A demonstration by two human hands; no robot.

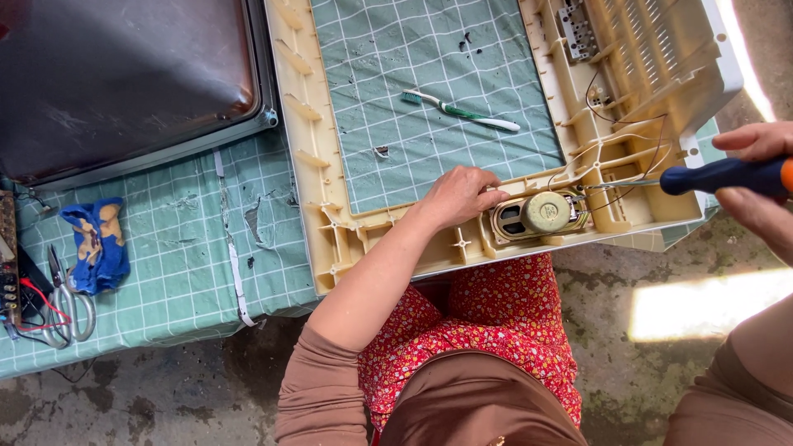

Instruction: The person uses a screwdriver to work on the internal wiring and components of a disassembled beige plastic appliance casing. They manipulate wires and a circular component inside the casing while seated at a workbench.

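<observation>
Left hand fingers press the frame edge beside the speaker; right hand fingers clamp the screwdriver.

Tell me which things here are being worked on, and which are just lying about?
In use: left hand steadying cream plastic frame; oval speaker; right hand holding blue-handled screwdriver.
Lying about: toothbrush, scissors, blue cloth, dark screen panel.

A low counter wears a green cloth with a white grid, torn and patched with tape near nine o'clock. Below it, from six to four o'clock, lies a rough grey concrete floor, stained dark. A bright sunlight patch falls at four o'clock.
</observation>
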